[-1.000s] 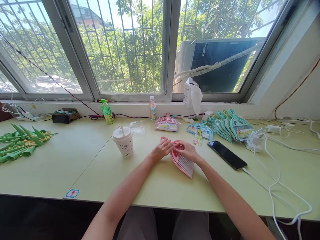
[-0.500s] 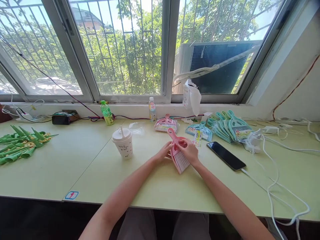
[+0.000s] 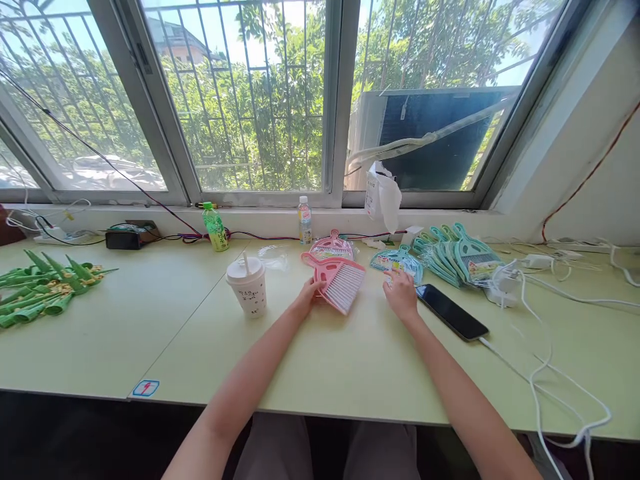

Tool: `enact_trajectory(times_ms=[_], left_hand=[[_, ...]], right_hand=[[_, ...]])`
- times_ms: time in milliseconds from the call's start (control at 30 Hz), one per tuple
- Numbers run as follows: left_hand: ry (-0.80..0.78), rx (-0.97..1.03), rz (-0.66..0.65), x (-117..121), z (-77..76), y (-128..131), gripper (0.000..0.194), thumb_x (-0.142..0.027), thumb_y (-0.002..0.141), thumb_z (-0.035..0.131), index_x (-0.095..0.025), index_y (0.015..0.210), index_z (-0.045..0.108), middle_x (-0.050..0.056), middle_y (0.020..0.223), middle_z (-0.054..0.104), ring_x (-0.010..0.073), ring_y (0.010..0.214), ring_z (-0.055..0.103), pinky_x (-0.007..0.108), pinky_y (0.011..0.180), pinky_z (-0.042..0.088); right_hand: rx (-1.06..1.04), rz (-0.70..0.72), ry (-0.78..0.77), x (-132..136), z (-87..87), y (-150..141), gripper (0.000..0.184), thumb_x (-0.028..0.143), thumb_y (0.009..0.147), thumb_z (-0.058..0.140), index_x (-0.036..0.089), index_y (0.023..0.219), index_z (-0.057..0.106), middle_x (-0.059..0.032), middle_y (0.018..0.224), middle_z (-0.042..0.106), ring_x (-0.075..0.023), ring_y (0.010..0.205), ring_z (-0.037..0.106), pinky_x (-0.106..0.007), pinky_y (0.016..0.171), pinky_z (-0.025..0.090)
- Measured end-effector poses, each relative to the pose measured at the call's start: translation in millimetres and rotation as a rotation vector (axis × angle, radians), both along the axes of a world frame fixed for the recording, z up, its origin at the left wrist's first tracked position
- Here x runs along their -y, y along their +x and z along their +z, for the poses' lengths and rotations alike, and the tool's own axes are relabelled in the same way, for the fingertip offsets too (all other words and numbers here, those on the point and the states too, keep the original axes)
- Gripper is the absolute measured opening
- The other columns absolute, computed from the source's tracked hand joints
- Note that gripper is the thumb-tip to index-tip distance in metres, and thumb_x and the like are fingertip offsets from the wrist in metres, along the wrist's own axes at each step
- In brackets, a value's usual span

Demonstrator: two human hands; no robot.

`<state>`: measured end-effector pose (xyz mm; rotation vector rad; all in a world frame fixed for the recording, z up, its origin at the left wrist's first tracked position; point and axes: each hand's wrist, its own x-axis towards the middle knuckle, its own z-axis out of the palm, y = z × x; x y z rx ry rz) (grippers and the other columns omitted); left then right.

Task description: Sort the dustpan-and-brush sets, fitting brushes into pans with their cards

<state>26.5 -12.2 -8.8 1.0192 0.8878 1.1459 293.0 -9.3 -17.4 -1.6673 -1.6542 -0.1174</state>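
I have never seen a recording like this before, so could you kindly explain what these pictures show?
There is no machine here, only a person's two bare hands. Every picture comes from one camera worn on the head, looking forward and down. The left hand holds a pink dustpan and brush. The right hand is beside a blue dustpan set; whether its fingers grip anything is hard to tell. Also on the pale table are a lidded cup with a straw, a phone on a white cable, and a group of green dustpan sets.
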Motion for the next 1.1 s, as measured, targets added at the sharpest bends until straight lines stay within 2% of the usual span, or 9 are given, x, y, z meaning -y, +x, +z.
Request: enact_trajectory(times_ms=[133,233,333,467,567,667,867,967,1100], left_hand=[[0.001,0.180,0.100,-4,-0.1,-5,0.057,-0.030,0.070,0.067,-0.024,0.122,0.044,0.008,0.112,0.062,0.0204,0.086,0.065,0.035,0.070,0.056],[-0.005,0.250,0.158,-5,-1.8,-6,0.053,-0.028,0.072,0.065,-0.025,0.120,0.041,0.006,0.111,0.062,0.0180,0.083,0.065,0.035,0.070,0.057],[-0.004,0.235,0.182,-7,-3.0,-7,0.052,-0.022,0.070,0.065,-0.024,0.116,0.041,0.004,0.107,0.062,0.0157,0.078,0.064,0.033,0.067,0.057],[0.010,0.197,0.191,-7,-3.0,-8,0.053,-0.017,0.066,0.066,-0.024,0.112,0.041,0.003,0.104,0.062,0.0157,0.077,0.064,0.032,0.065,0.057],[0.004,0.172,0.178,-7,-2.5,-7,0.056,-0.017,0.064,0.068,-0.024,0.113,0.041,0.004,0.106,0.061,0.0161,0.078,0.064,0.032,0.066,0.057],[0.004,0.140,0.150,-6,-2.7,-7,0.063,-0.017,0.061,0.072,-0.024,0.116,0.041,0.005,0.110,0.060,0.0167,0.080,0.064,0.032,0.067,0.057],[0.073,0.107,0.026,0,-5.9,-1,0.074,-0.017,0.059,0.077,-0.024,0.123,0.039,0.010,0.123,0.056,0.0212,0.096,0.063,0.035,0.075,0.057],[0.084,0.101,-0.013,8,-5.0,7,0.077,-0.019,0.059,0.079,-0.024,0.125,0.040,0.011,0.126,0.055,0.0234,0.101,0.062,0.040,0.082,0.056],[0.137,0.124,-0.071,18,-0.1,17,0.076,-0.024,0.061,0.080,-0.024,0.127,0.041,0.012,0.128,0.054,0.0261,0.106,0.060,0.044,0.084,0.054]], right_hand=[[0.185,0.012,-0.263,-13,-25.2,12,0.042,0.025,0.087,0.037,0.011,0.121,0.057,-0.0173,0.143,0.039,-0.0316,0.137,0.024,-0.058,0.108,0.016],[0.216,0.129,-0.345,-14,-29.4,8,0.043,0.023,0.091,0.030,0.014,0.125,0.054,-0.0155,0.140,0.044,-0.0287,0.133,0.035,-0.061,0.107,0.014],[0.233,0.262,-0.287,-8,-20.5,1,0.037,0.031,0.091,0.037,0.022,0.119,0.060,-0.0103,0.133,0.054,-0.0267,0.122,0.049,-0.059,0.106,0.020],[0.220,0.374,-0.208,4,-6.9,-13,0.030,0.040,0.088,0.046,0.027,0.103,0.069,-0.0066,0.114,0.067,-0.0247,0.105,0.060,-0.043,0.092,0.041],[0.131,0.269,-0.137,10,-0.5,-20,0.034,0.044,0.088,0.045,0.026,0.090,0.073,-0.0078,0.096,0.072,-0.0247,0.088,0.065,-0.036,0.077,0.046],[-0.088,0.062,-0.043,13,8.7,-21,0.042,0.049,0.088,0.041,0.023,0.094,0.073,-0.0091,0.088,0.073,-0.0257,0.080,0.065,-0.033,0.068,0.044],[-0.496,-0.236,0.171,27,37.1,-14,0.054,0.049,0.089,0.034,0.011,0.107,0.069,-0.0166,0.097,0.071,-0.0288,0.083,0.066,-0.035,0.073,0.045],[-0.398,-0.120,0.292,39,45.1,-27,0.051,0.044,0.093,0.030,0.014,0.113,0.066,-0.0139,0.111,0.067,-0.0284,0.102,0.062,-0.037,0.085,0.045],[-0.086,0.236,0.254,55,40.6,-60,0.037,0.034,0.094,0.035,0.025,0.112,0.066,-0.0022,0.125,0.060,-0.0235,0.126,0.047,-0.039,0.101,0.039]])
